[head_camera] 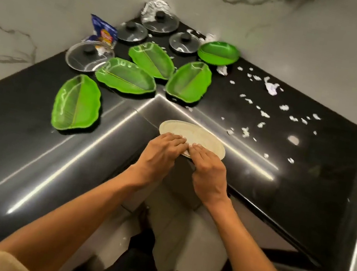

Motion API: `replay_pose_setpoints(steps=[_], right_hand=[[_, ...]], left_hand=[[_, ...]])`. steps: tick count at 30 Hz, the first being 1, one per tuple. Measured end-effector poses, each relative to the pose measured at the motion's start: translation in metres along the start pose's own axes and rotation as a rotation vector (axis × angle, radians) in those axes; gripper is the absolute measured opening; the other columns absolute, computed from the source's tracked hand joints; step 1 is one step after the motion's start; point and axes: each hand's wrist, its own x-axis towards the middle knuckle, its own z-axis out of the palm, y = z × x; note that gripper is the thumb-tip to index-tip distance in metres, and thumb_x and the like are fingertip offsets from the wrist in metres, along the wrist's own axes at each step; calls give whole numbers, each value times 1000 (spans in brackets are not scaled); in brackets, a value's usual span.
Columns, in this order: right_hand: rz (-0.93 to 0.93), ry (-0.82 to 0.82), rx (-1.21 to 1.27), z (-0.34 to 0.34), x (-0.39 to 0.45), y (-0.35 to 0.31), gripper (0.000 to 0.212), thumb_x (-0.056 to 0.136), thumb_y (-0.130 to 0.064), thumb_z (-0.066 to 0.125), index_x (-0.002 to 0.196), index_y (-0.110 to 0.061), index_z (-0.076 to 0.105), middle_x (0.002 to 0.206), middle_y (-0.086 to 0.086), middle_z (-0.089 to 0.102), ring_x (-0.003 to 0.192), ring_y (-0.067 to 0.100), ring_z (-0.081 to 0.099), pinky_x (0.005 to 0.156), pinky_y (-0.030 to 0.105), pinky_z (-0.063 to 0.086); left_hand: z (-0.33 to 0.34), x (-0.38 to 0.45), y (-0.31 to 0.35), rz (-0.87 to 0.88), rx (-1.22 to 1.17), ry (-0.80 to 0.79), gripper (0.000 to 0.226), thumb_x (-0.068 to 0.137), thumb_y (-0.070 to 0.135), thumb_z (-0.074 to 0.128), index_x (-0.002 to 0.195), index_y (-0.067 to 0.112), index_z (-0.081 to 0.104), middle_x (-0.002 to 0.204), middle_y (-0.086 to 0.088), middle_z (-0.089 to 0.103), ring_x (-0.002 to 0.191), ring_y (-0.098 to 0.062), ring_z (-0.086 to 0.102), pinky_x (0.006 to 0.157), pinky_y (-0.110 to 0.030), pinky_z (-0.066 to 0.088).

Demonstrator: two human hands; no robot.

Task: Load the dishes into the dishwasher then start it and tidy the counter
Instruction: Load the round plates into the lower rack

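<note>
A cream oval plate [196, 136] at the inner corner edge of the black counter [284, 178] is gripped at its near rim by the left hand [160, 153] and right hand [208, 171], five green leaf-shaped plates [77, 103] and four glass lids [89, 55] being spread toward the back corner.

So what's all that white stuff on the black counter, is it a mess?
Yes. Torn white scraps lie scattered over the right side of the black counter, with a bigger crumpled piece near the wall. A snack wrapper and crumpled foil sit in the corner among the glass lids. It looks like rubbish.
</note>
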Motion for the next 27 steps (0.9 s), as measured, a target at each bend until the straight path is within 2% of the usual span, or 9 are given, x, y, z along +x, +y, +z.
replay_pose_setpoints(steps=[1,4,7,10,14,18,22,25,27], right_hand=[[18,1,-2,-5,-16,6,54,70,13,70,121,-4,71,119,14,72,113,30,68,99,43,54],[95,6,-43,-27,-67,22,55,69,10,77,121,-5,72,120,13,72,114,28,68,101,41,52],[169,38,-85,-46,-106,34,55,68,12,76,120,-4,72,120,14,72,113,29,68,101,42,53],[235,103,-145,-67,-138,40,45,74,8,71,117,-2,73,117,16,73,111,30,70,99,43,54],[388,152,-214,-87,-175,43,49,72,12,67,118,-1,72,117,17,72,110,31,70,98,44,56],[515,211,-294,-101,-214,38,41,79,2,54,116,0,73,114,17,73,108,31,71,97,42,53],[654,247,-374,-112,-264,21,46,70,7,81,114,1,73,114,17,73,106,31,71,99,40,51],[767,274,-442,-119,-300,4,44,72,0,86,115,-1,74,115,15,74,107,29,71,99,40,52],[845,290,-475,-122,-323,-8,34,83,-6,79,116,-2,74,116,15,73,107,29,70,95,43,57]], left_hand=[[3,-3,15,26,-11,-19,39,72,-5,67,109,5,75,110,-11,74,106,-28,69,95,-37,51],[12,-4,62,120,-53,-75,46,78,6,41,110,5,75,111,-11,74,107,-28,69,96,-39,52],[17,-2,101,208,-86,-140,53,78,10,33,111,4,74,113,-12,73,109,-28,69,98,-40,51],[23,3,134,309,-125,-181,53,80,12,33,114,3,73,116,-14,72,111,-30,68,100,-41,51],[35,12,166,465,-181,-217,48,83,13,39,117,4,72,120,-13,71,114,-30,66,102,-42,49],[51,13,199,605,-269,-230,43,76,-2,67,118,4,72,121,-15,70,114,-31,66,103,-46,49],[65,-1,238,753,-351,-241,49,66,-6,78,113,5,74,117,-13,72,111,-29,68,99,-44,50],[74,-15,267,890,-421,-243,34,82,6,63,114,7,74,119,-11,71,113,-27,67,102,-40,47],[79,-26,286,963,-446,-271,35,86,11,53,115,9,74,119,-9,71,114,-25,67,104,-37,45]])
